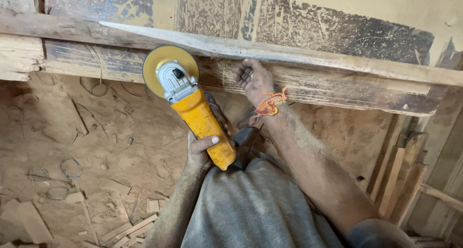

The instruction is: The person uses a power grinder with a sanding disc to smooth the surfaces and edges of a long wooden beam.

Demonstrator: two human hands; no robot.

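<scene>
Presently, the left hand (200,149) is wrapped tight around the rear grip of a yellow-bodied angle grinder with a grey gear head (190,106), its round yellow disc lying against the long, rough, scratched wooden beam (337,86). The right hand (253,79) (an orange thread at the wrist) rests on that beam with fingers curled; their tips are hard to make out. Offcuts litter the dusty sawdust floor (72,132).
</scene>
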